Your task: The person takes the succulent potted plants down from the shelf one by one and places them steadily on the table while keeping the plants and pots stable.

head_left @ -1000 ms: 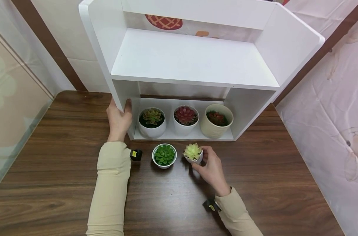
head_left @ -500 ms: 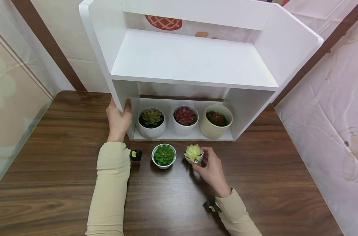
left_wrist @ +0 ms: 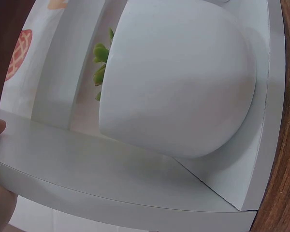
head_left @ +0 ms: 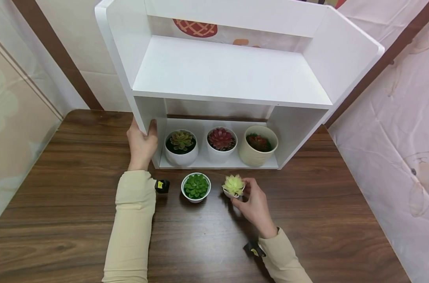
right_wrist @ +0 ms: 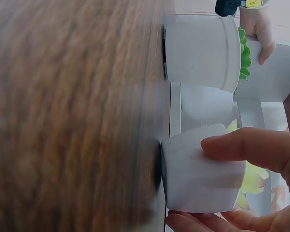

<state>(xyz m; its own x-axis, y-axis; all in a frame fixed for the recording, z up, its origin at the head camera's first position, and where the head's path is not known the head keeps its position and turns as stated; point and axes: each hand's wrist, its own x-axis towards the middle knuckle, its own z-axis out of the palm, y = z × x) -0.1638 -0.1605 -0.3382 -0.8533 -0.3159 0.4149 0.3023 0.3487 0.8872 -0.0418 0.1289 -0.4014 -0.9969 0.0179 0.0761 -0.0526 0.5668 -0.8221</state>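
My left hand [head_left: 142,143] grips the left side panel [left_wrist: 96,159] of a white two-tier shelf, thumb on its inner face. My right hand [head_left: 255,204] holds a small white pot [right_wrist: 200,179] with a pale yellow-green succulent [head_left: 233,184], thumb on one side and fingers on the other. The pot is slightly tilted, its base close to the table in front of the shelf. To its left stands a round white pot with a bright green succulent [head_left: 196,186]. The left wrist view shows a larger white pot [left_wrist: 179,82] close beside the panel.
Along the lower shelf stand three pots: a white one with a green-red succulent [head_left: 181,147], a white one with a dark red succulent [head_left: 221,143], and a cream pot [head_left: 257,151]. Above them is the upper shelf board [head_left: 228,70]. All stands on a brown wood-grain table [head_left: 69,220].
The right hand and the yellow-green succulent's pot have shifted slightly to the right and toward the person. The left hand keeps its grip on the panel.
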